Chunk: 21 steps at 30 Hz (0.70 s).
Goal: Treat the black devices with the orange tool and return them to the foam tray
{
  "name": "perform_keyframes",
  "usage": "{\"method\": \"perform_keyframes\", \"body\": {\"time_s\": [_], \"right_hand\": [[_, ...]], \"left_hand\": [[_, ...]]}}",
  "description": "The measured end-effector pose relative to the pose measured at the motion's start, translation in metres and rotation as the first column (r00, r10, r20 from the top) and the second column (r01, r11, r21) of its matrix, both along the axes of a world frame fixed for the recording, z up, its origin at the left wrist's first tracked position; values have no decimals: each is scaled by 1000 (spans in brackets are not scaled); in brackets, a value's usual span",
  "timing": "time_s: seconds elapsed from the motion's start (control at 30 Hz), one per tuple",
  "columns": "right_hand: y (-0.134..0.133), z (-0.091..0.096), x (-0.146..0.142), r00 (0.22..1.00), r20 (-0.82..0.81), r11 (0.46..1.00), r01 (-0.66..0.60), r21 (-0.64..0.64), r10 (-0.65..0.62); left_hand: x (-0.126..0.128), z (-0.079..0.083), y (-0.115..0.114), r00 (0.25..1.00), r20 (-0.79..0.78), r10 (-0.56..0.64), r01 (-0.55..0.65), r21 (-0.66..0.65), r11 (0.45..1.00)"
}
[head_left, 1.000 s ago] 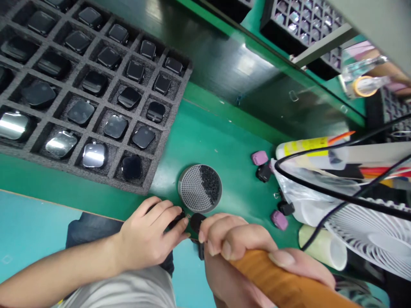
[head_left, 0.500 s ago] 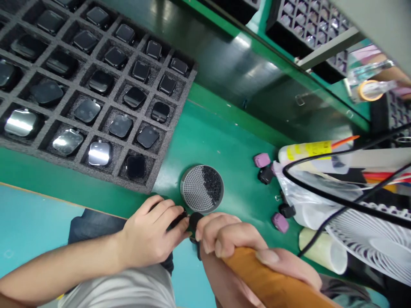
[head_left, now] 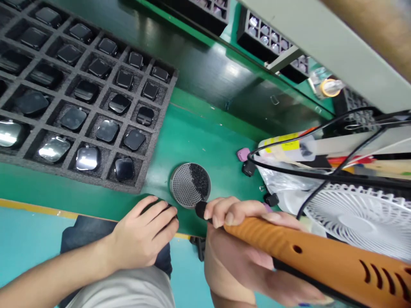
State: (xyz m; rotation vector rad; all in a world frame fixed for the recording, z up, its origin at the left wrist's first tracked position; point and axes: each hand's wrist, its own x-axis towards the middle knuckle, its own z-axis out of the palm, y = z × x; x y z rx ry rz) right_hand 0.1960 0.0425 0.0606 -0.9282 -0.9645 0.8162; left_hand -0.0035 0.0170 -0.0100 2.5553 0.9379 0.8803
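Note:
My right hand (head_left: 236, 252) grips an orange electric screwdriver (head_left: 314, 246), its black nose (head_left: 201, 209) at the near right rim of a round grey perforated dish (head_left: 183, 188). Tiny black pieces, apparently screws, lie heaped on the dish's right side. My left hand (head_left: 143, 233) rests at the table edge, curled over a dark object (head_left: 157, 206) that shows only between the fingers. Left of the dish is a grey foam tray (head_left: 138, 182) whose compartments hold several black watch-like units (head_left: 123, 168).
On the right lie a pink block (head_left: 243, 154), a black block (head_left: 248, 168), a yellow-labelled bottle (head_left: 285, 147) and a white fan (head_left: 356, 218). A black cable (head_left: 302, 173) loops across there. More black trays (head_left: 266, 38) stand behind the green ledge.
The screwdriver's nose has come away from the dark object in my left hand and is now beside the dish. The view has shifted to the right, showing more of the screwdriver.

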Motion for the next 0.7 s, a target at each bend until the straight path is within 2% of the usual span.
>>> {"method": "perform_keyframes", "body": {"time_s": [0.13,0.27,0.37,0.57,0.7], "right_hand": [[1,-7,-4,1000,1,1000,1,-20,-1],[1,-8,-6,999,-14,999,32,-9,-32],[1,-7,-4,1000,14,1000,-11,-17,12],[1,-8,-7,1000,8,1000,16,-13,-16],[0,-4,-6,1000,21,999,-21,-42,22]], "left_hand": [[7,1,-1,990,-18,141,-141,-2,990],[5,4,0,997,-15,81,-81,-37,996],[1,4,0,999,10,40,-39,-54,998],[4,4,1,996,24,85,-85,-24,996],[7,4,2,993,37,111,-111,-17,994]]}}
